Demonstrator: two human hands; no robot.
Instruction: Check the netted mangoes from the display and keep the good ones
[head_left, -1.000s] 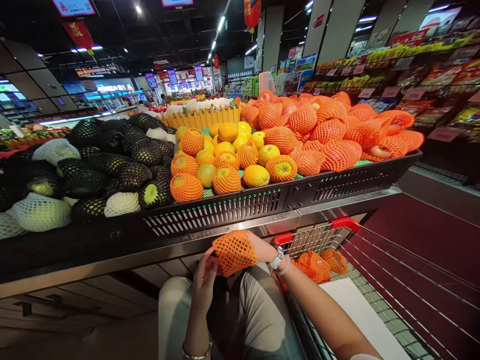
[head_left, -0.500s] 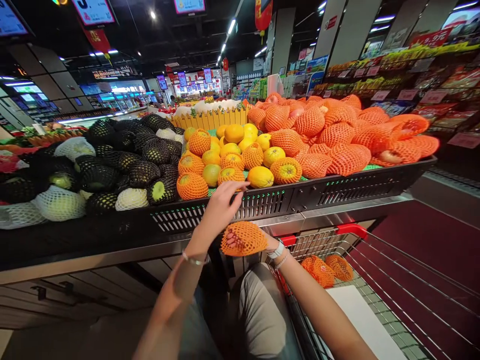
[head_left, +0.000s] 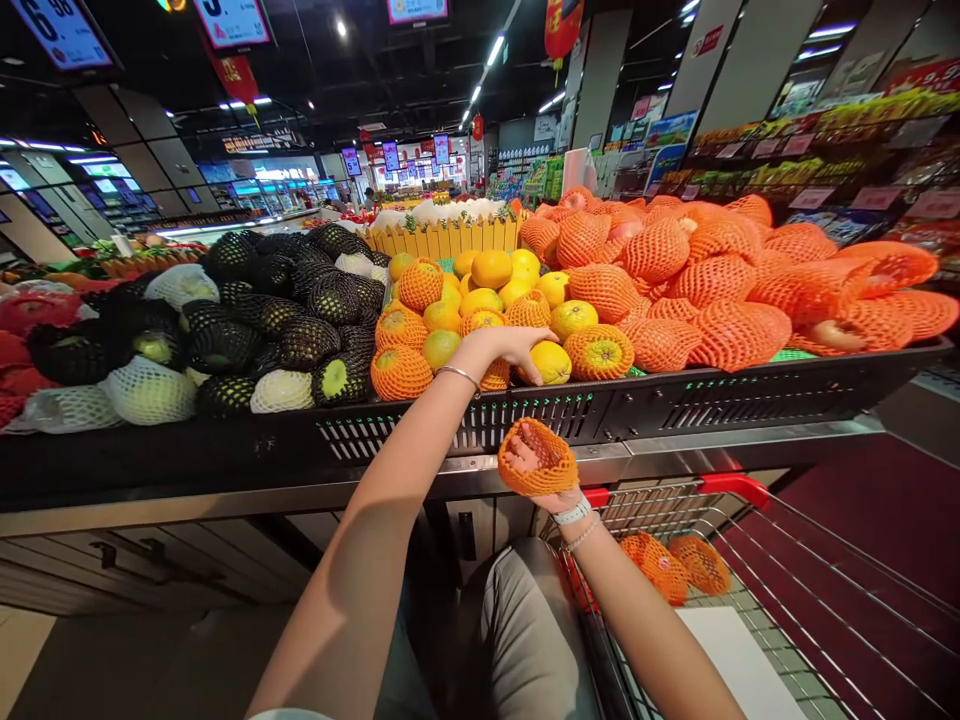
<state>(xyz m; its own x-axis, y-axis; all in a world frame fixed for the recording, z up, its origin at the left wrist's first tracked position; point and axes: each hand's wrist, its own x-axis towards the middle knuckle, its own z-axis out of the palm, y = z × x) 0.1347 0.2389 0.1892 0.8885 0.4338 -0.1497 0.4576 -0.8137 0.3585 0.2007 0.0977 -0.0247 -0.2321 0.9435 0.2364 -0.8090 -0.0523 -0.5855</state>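
My left hand (head_left: 516,348) reaches over the front of the display, thumb and fingers apart at the left side of a bare orange (head_left: 550,363). Its fingers lie at the fruit's top edge; whether they press on it I cannot tell. Below, in front of the bin, my right hand (head_left: 523,456) is inside an orange foam net sleeve (head_left: 547,470), holding it with the mouth facing up. Its fingers show through the opening and the mesh. Right of the bare orange sits a netted orange (head_left: 599,352); more oranges, some netted, are heaped behind.
The black slatted bin wall (head_left: 525,415) runs along the front. Dark netted fruits (head_left: 300,335) lie to the left, large fruits in reddish nets (head_left: 739,315) to the right. A shopping cart (head_left: 795,560) at lower right holds netted fruits (head_left: 660,568) and a white sheet.
My left hand has moved right and forward to the bare orange. My right hand has turned the net sleeve so its opening now faces up. The view has shifted slightly left.
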